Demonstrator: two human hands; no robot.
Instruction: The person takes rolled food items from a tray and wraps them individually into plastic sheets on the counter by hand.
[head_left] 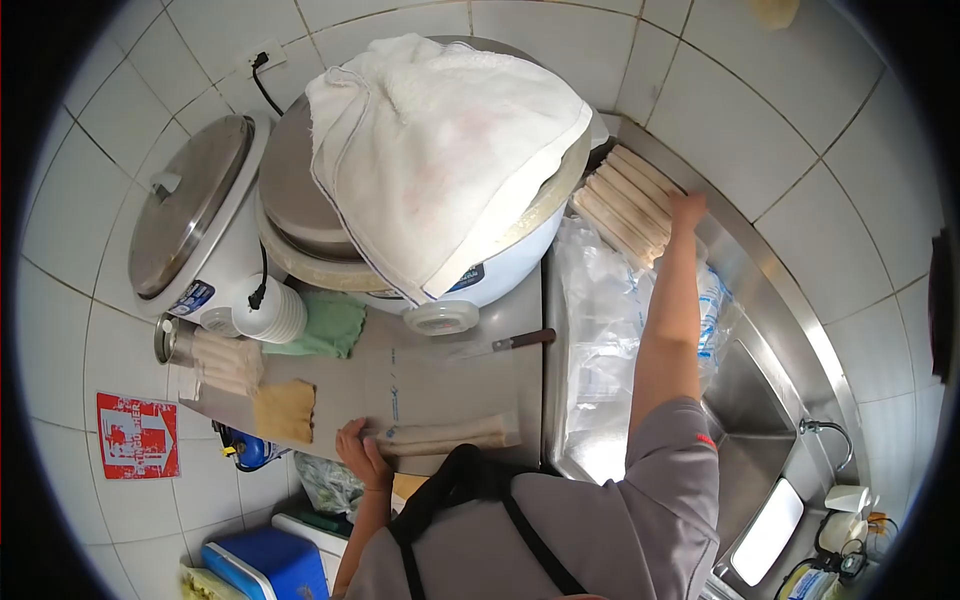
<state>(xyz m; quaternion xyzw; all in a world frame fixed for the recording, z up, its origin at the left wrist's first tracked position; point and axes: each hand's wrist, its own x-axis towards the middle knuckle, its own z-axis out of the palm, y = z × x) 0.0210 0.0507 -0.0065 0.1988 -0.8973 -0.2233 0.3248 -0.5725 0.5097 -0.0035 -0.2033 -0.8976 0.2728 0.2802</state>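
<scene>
At the top right, my right hand [688,210] reaches to the outer end of a stack of long, pale, plastic-wrapped packs [625,203]. Its fingers look curled over the edge of the stack, partly hidden. Beneath the stack lie clear plastic bags [600,330] with some blue print. My left hand [363,452] rests at the counter's front edge, fingers apart, touching or close to the left end of one long pale pack [450,434] in clear plastic. What fills the packs cannot be made out.
A knife [524,340] lies across the steel counter [430,365]. Behind it stand two large cookers, one under a white towel [450,150], the other with a steel lid [190,205]. A green cloth [320,325], yellow cloth [284,410] and stacked cups [270,318] sit left; a sink [760,400] is right.
</scene>
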